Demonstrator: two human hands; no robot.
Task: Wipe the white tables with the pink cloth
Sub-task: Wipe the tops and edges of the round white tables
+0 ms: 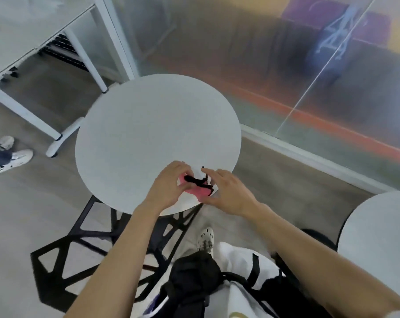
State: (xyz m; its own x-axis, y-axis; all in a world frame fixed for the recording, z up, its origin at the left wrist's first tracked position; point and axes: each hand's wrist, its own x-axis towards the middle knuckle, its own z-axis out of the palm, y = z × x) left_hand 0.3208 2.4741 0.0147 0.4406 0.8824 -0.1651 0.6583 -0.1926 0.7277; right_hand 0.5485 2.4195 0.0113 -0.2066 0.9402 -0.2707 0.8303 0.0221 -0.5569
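A round white table (157,125) stands in front of me on a black lattice base. Near its front edge lies the pink cloth (200,192), bunched up, with a black strap or band across it. My left hand (169,188) grips the cloth's left side with curled fingers. From the right, my right hand (226,191) pinches the cloth and the black strap between thumb and fingers. Most of the cloth is hidden between my hands. A second round white table (378,235) shows at the right edge.
A glass wall with a white sill (309,157) runs behind and to the right of the table. A white desk frame (33,115) stands at the left, with another person's shoes (13,157) beside it. My own shoe (206,239) and a black bag (194,278) are below.
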